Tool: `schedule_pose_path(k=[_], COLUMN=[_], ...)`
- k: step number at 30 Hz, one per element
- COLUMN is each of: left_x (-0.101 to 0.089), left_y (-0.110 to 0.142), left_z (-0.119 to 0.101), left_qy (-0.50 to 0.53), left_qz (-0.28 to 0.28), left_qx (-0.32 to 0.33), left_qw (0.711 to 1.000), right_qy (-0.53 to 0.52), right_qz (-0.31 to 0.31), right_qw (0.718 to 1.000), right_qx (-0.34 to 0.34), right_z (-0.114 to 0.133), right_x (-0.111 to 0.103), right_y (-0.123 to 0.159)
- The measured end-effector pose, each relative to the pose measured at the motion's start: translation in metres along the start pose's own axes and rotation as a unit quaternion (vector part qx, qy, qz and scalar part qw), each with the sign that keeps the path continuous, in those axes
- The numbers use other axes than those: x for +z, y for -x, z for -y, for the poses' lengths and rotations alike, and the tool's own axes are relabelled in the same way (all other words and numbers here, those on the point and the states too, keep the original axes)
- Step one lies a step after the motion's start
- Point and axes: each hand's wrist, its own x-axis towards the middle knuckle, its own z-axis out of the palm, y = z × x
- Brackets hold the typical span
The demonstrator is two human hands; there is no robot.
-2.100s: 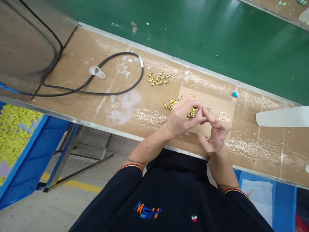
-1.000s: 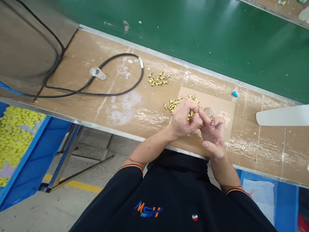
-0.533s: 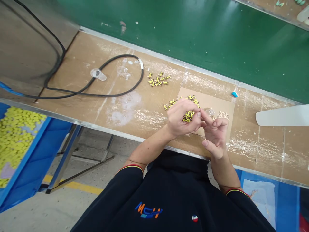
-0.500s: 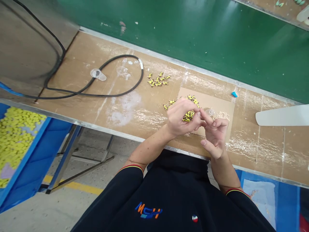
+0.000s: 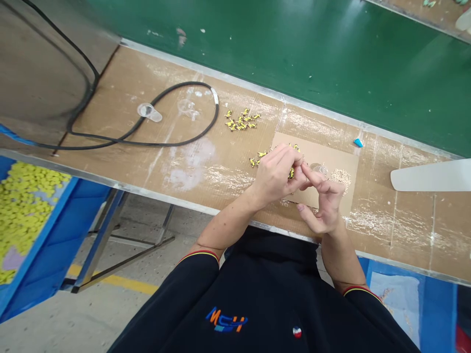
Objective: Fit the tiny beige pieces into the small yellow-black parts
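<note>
Left to right: blue bin (image 5: 39,245) of yellow-green foam pieces (image 5: 22,220) on the floor side, black cable (image 5: 176,141) looped on the table (image 5: 235,179), two clear plastic cups (image 5: 149,112) inside the loop, loose pile of small yellow parts (image 5: 241,119) just right of the cable. Then a cardboard sheet (image 5: 324,152) on the table, yellow parts (image 5: 259,158) spread along its left and top edge, running roughly parallel to the table edge. Left hand (image 5: 275,176) is over that spread, curled, fingers closed around a small yellow clump (image 5: 291,172); it is the nearer hand, parts lying under and ahead of it. Right hand (image 5: 326,203) sits just right, thumb and index finger (image 5: 305,169) pinched against the left fingertips; whether it holds a part, cannot tell. Right of it, a clear cup (image 5: 319,169) and beige granules (image 5: 340,179) on the card, then a blue wedge (image 5: 358,142) and a white plastic panel (image 5: 430,175).
</note>
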Motion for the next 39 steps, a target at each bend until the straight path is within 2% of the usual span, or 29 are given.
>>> schedule_pose_path(k=[3, 7, 11, 15, 20, 23, 27, 30, 34, 39], left_x=[0.000, -0.001, -0.003, -0.007, -0.008, -0.008, -0.008, -0.007, -0.006, -0.005], left_y=[0.000, 0.001, 0.000, -0.001, -0.003, -0.003, -0.003, -0.003, -0.003, -0.003], left_z=[-0.001, -0.002, -0.002, -0.005, -0.008, -0.009, -0.009, -0.009, -0.007, -0.003], left_qy=[0.030, 0.075, 0.095, 0.144, 0.144, 0.119, 0.101, 0.086, 0.066, 0.042], left_qz=[0.004, 0.006, 0.004, 0.006, -0.046, -0.061, -0.056, -0.044, -0.028, 0.010], left_qx=[-0.002, 0.000, -0.005, -0.020, -0.007, -0.003, -0.010, -0.024, -0.021, -0.008], left_qw=[1.000, 0.997, 0.995, 0.989, 0.989, 0.991, 0.993, 0.995, 0.997, 0.999], right_qy=[-0.085, -0.191, -0.217, -0.236, -0.258, -0.251, -0.186, -0.142, -0.136, -0.112], right_qz=[-0.039, -0.074, -0.086, -0.077, -0.084, -0.091, -0.095, -0.092, -0.069, -0.059], right_qw=[0.995, 0.973, 0.963, 0.959, 0.952, 0.954, 0.969, 0.979, 0.985, 0.988], right_qx=[0.042, 0.104, 0.136, 0.138, 0.139, 0.135, 0.135, 0.117, 0.080, 0.085], right_z=[0.003, 0.008, 0.008, 0.007, 0.014, 0.018, 0.016, 0.013, 0.010, 0.010], right_x=[0.003, 0.003, -0.002, -0.006, -0.002, 0.001, 0.005, 0.005, 0.004, 0.002], right_y=[0.002, 0.002, 0.002, 0.003, -0.001, -0.003, -0.001, 0.001, 0.002, 0.002])
